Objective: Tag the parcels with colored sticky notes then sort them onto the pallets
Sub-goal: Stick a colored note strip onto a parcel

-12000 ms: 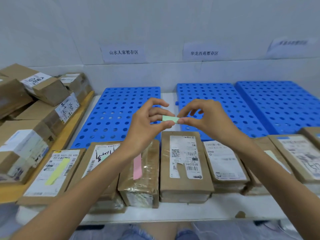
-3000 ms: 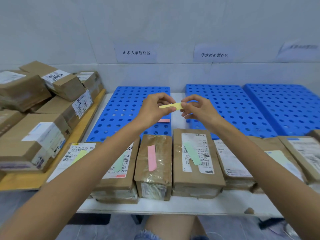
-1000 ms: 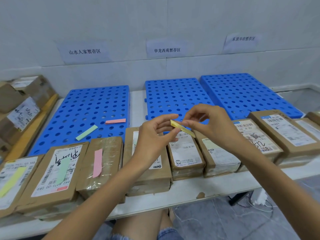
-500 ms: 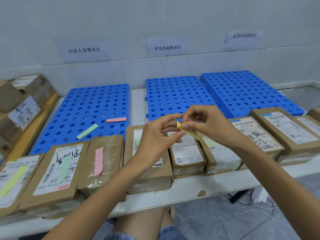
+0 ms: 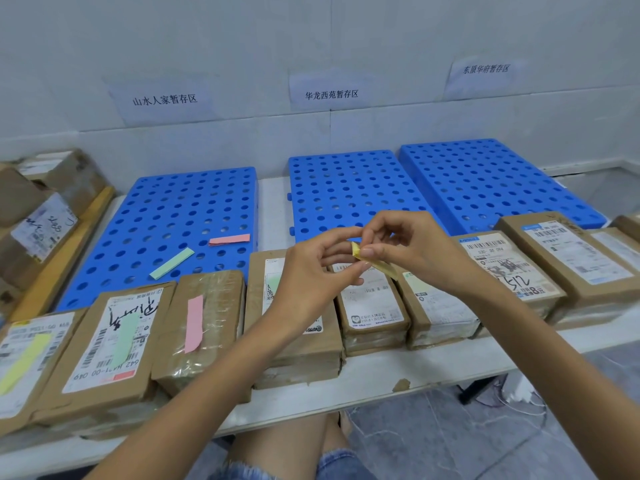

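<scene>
Both hands meet above the row of parcels and pinch a yellow sticky strip [image 5: 375, 262]: my left hand [image 5: 311, 271] holds it from below, my right hand [image 5: 412, 251] from above at its upper end. Under them lies a small parcel [image 5: 372, 306] with a white label. To the left, parcels carry a yellow note [image 5: 24, 362], a green note [image 5: 123, 336] and a pink note [image 5: 194, 322]. A pale green note [image 5: 273, 284] shows on the parcel partly hidden by my left wrist. Three blue pallets [image 5: 166, 216] [image 5: 346, 188] [image 5: 491, 178] lie behind.
A loose green strip [image 5: 172, 263] and a pink strip [image 5: 229, 239] lie on the left pallet. More parcels [image 5: 568, 258] line the table's right front edge. Stacked boxes [image 5: 38, 209] sit on a wooden board at the left. Paper signs [image 5: 164, 98] hang on the wall.
The hands have drawn slightly closer together and risen a little; the yellow strip is now tilted more steeply between the fingertips. Over the earlier frames the view swung right, from the green-tagged parcel toward the smaller ones.
</scene>
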`<move>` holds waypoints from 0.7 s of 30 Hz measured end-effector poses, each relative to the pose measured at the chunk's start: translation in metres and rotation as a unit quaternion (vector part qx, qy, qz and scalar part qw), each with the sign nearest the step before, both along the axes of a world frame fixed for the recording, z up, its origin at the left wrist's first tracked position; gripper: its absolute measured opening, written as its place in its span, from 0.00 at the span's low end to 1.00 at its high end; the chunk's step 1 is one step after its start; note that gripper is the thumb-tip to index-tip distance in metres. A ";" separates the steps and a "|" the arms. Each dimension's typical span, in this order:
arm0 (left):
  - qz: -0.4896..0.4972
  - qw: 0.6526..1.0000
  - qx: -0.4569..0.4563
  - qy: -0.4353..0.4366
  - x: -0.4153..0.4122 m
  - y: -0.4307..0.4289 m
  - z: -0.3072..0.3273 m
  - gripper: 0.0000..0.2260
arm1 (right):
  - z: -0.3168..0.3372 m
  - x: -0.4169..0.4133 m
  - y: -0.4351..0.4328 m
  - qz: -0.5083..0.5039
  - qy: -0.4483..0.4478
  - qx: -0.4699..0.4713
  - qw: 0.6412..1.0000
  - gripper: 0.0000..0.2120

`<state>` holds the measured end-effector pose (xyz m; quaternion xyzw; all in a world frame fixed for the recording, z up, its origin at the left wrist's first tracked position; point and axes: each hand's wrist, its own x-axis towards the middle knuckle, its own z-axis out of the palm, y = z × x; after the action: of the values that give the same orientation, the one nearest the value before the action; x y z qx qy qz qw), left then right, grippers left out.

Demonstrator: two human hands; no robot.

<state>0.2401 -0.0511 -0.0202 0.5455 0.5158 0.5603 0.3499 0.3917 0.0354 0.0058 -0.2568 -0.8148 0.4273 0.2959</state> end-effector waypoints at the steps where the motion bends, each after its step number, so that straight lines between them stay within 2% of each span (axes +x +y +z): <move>1: -0.001 1.000 -0.001 -0.001 0.000 0.000 0.000 0.18 | 0.000 0.000 0.000 0.002 0.001 -0.003 1.000 0.09; 11: -0.003 1.000 -0.007 0.000 0.001 0.000 -0.003 0.18 | 0.000 0.003 -0.004 -0.001 -0.018 -0.001 1.000 0.02; 15: 0.002 1.000 -0.004 0.000 0.002 0.000 0.000 0.17 | 0.004 0.004 -0.011 -0.004 -0.040 0.029 0.999 0.03; 21: 0.000 1.000 -0.005 0.006 0.004 0.000 -0.001 0.18 | 0.002 0.005 -0.006 -0.008 -0.025 -0.002 1.000 0.02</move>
<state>0.2443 -0.0510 -0.0211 0.5469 0.5211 0.5543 0.3495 0.3963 0.0291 0.0079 -0.2741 -0.8192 0.4201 0.2781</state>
